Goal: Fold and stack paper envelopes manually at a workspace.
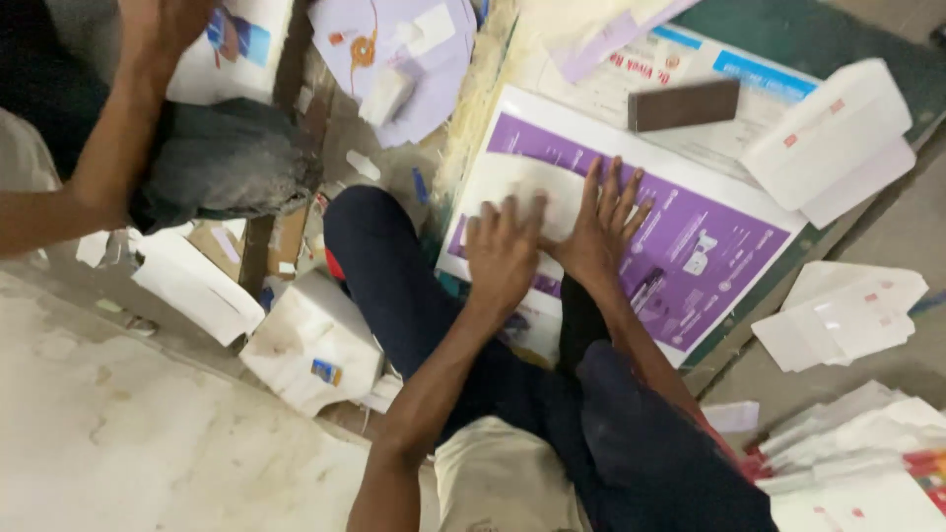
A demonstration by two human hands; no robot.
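Purple-and-white printed sheet (680, 246) lies on the floor — left hand (505, 251) and right hand (603, 225) press flat on it, fingers spread, side by side.

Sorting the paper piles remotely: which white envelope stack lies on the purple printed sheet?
The white envelope stack at the purple sheet's upper right corner; the other stacks lie off it on the floor.

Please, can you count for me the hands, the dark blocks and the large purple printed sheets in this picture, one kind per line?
Person's own hands: 2, left hand and right hand, flat on the purple sheet
Another person's hand: 1
Dark block: 1
Large purple sheet: 1
Total: 5
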